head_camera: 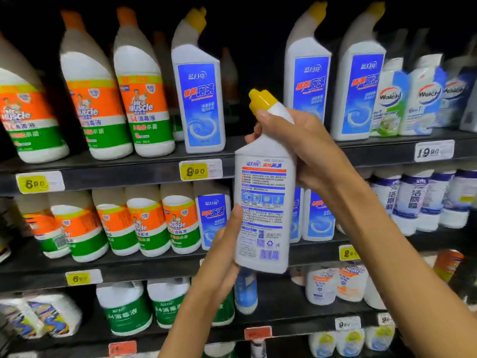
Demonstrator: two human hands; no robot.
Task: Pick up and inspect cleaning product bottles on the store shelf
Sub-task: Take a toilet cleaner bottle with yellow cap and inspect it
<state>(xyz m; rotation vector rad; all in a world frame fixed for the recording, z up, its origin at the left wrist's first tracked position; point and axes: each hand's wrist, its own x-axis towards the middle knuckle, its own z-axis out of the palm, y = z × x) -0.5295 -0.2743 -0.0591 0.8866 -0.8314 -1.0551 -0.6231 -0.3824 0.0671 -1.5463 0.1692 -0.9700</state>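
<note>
dark store shelving (116, 166), yellow price tags (38, 182) on shelf edges, dim lighting

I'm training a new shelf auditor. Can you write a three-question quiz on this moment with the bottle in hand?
1. True or false: the held bottle shows its front label to the camera.
2. Which hand grips the bottle's neck, just below the yellow cap? A) left B) right C) neither
3. Fill in: the yellow price tag on the shelf edge just left of the held bottle reads ____.

Key
1. False: the back label with small print and a barcode faces the camera.
2. B: the right hand wraps the neck; the left hand supports the lower body.
3. 9.90
</note>
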